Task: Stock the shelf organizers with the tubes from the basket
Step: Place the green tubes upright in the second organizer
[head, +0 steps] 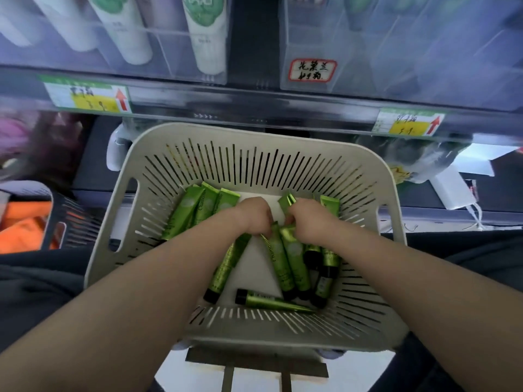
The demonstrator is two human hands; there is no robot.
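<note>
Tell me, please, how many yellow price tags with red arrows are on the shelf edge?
2. One tag sits on the shelf rail at upper left, the other on the rail at right, both above the basket. Others may lie outside the view.

Left grip [254, 219], right grip [307, 222] bare — dark grey clothing [39, 281] below.

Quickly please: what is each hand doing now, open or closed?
Left hand: closed, gripping the top end of a green tube in the basket.
Right hand: closed, gripping the neighbouring tubes by their top ends.
</note>
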